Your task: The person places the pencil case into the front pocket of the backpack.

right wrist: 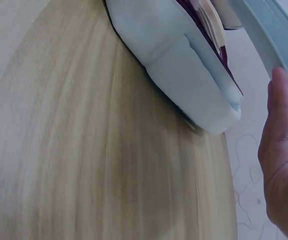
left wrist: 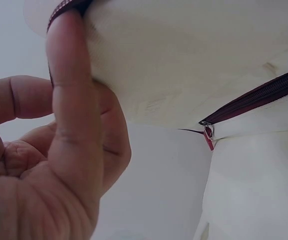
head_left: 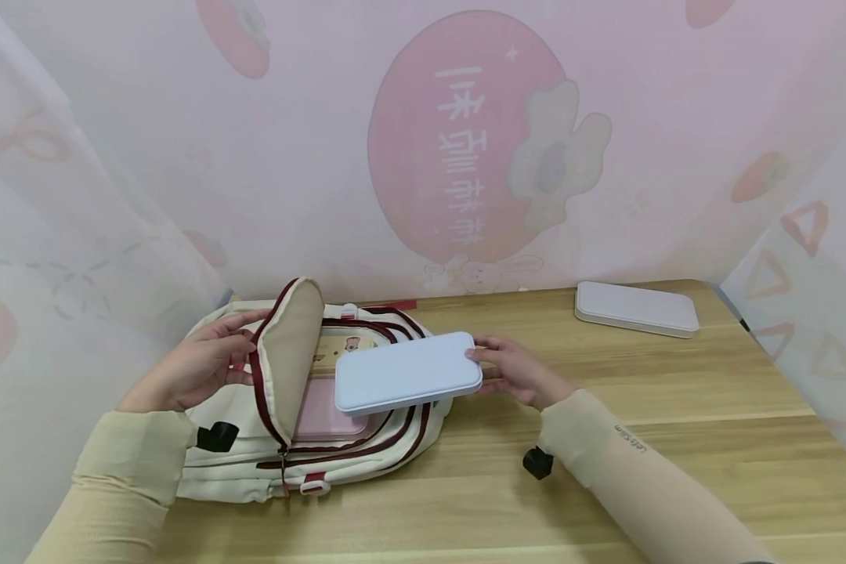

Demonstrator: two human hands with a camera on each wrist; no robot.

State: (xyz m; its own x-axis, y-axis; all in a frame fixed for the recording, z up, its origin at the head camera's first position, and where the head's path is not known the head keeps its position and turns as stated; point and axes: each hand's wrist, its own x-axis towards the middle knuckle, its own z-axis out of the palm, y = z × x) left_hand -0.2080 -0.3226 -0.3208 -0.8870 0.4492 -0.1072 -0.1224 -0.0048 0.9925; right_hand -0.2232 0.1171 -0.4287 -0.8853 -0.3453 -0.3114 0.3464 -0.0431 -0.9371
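1. I am reading the backpack (head_left: 243, 415) as matt, woven-looking cloth.
2. I am observing a smooth, plastic-looking shell on the blue case (head_left: 405, 372).
3. I am noting smooth, faintly sheened wood grain across the table (head_left: 479, 486).
4. I am seeing glinting metal at the zipper slider (left wrist: 207, 128).
5. I am registering soft, matt cloth on the sleeves (head_left: 123, 462).

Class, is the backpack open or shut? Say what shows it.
The backpack is open: the left hand holds its flap raised, and a flat pink case shows inside.
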